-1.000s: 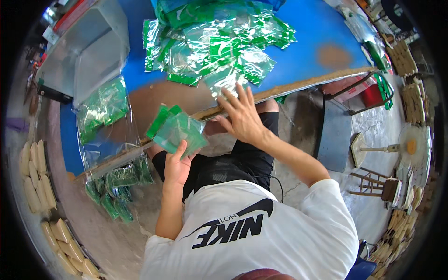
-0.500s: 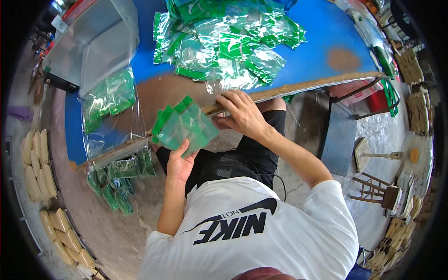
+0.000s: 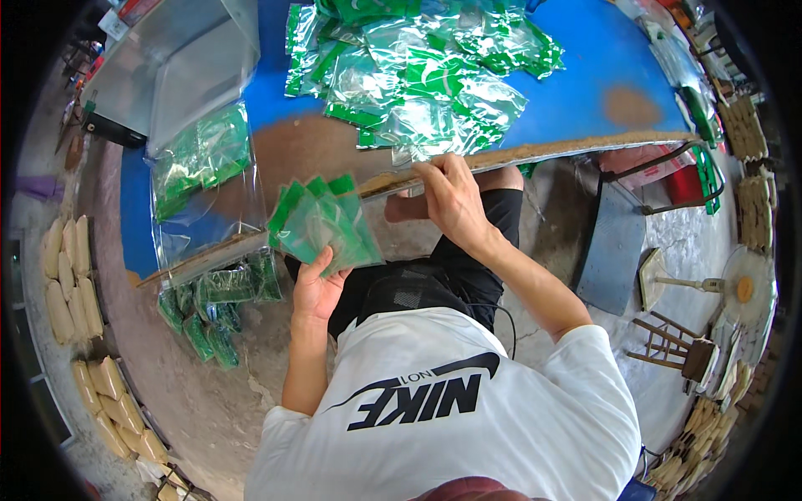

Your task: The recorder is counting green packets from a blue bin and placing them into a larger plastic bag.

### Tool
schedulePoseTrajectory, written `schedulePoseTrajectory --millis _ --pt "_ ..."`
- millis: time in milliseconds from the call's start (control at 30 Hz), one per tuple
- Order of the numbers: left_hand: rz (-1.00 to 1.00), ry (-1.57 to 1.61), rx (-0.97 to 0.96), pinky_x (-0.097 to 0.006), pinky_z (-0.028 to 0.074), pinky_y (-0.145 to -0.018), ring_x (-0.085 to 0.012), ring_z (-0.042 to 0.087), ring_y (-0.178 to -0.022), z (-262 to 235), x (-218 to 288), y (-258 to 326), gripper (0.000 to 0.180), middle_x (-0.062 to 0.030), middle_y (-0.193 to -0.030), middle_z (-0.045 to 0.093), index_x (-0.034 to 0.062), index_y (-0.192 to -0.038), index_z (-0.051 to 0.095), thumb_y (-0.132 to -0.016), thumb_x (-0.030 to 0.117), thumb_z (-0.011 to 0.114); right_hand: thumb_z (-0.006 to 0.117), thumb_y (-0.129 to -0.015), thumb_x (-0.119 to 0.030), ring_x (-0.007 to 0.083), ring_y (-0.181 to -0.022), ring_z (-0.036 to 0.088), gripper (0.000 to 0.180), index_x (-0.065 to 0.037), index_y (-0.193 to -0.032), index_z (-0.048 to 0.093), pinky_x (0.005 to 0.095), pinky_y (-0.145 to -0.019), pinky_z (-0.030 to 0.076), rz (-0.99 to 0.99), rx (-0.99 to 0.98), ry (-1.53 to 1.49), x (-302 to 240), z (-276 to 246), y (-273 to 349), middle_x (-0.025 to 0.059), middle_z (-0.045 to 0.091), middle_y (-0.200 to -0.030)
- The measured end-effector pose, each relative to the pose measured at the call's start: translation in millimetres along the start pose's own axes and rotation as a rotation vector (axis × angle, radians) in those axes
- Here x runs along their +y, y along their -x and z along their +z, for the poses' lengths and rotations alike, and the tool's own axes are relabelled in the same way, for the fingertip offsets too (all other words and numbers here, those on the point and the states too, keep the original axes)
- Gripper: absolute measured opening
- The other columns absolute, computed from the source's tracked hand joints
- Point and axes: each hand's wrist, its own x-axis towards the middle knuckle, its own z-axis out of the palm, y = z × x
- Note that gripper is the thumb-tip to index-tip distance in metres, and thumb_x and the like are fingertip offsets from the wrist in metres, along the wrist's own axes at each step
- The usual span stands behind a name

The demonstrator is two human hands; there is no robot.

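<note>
Just above the person's lap, the left hand [image 3: 316, 288] is raised with the forearm coming straight up from the lower edge, its fingers curled around the bottom of a fanned stack of small clear sachets with green tops [image 3: 324, 225], which stands upright above the palm. To the right of it, well apart from the stack, the right hand [image 3: 451, 200] reaches forward with the arm stretched from the shoulder, fingers bent and pinching at the near edge of the blue table [image 3: 576, 83]; whether it grips a sachet there I cannot tell. Directly beyond the right hand lies a loose heap of green and clear sachets [image 3: 418, 75] spread over the tabletop. Left of the left hand sits a large clear bag holding more green sachets [image 3: 200, 159], and below that, near the floor, another clear bag of green packets [image 3: 213, 305].
</note>
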Motion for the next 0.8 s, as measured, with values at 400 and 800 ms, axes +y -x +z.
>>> schedulePoseTrajectory --millis 400,800 --pt "-0.005 -0.091 -0.145 -0.042 0.054 -0.101 -0.0261 0.064 -0.119 19.2 -2.2 1.0 0.046 -0.0121 -0.134 0.062 0.0018 -0.139 0.05 -0.096 0.008 0.065 0.05 -0.102 -0.017 0.0185 -0.081 0.069 0.017 -0.003 -0.107 0.058 0.0343 -0.066 0.059 1.065 0.083 -1.527 10.2 -29.3 -15.3 0.0113 0.069 -0.095" --pt "0.046 0.001 0.025 -0.04 0.053 -0.103 -0.0227 0.061 -0.121 -15.3 -1.4 11.4 0.044 -0.0085 -0.133 0.062 0.0051 -0.138 0.053 -0.096 0.004 0.066 0.043 -0.102 -0.02 0.0416 -0.097 0.065 0.028 0.005 -0.114 0.05 0.0534 -0.077 0.055 1.618 0.797 -1.398 176.0 14.3 63.1 0.0264 0.061 -0.106"
